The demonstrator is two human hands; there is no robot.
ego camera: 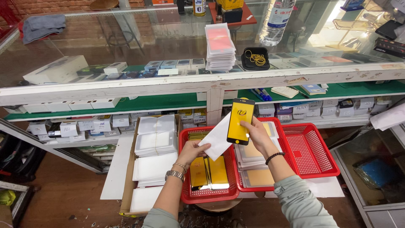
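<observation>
The right hand [256, 131] holds a glossy screen protector [240, 121], yellow with a black rim, smooth as glass. The left hand [192, 150] pinches a matt white paper sleeve [217, 137]. The baskets [314, 154] below are red plastic mesh. The counter top [126, 42] is shiny glass in a chipped, white-painted wooden frame [168, 86]. The left wrist wears a metal watch [174, 174].

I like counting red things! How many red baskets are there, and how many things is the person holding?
Red baskets: 3 (left, middle, right)
Yellow phone-shaped piece in the right hand: 1
White envelope in the left hand: 1
Total: 5
</observation>
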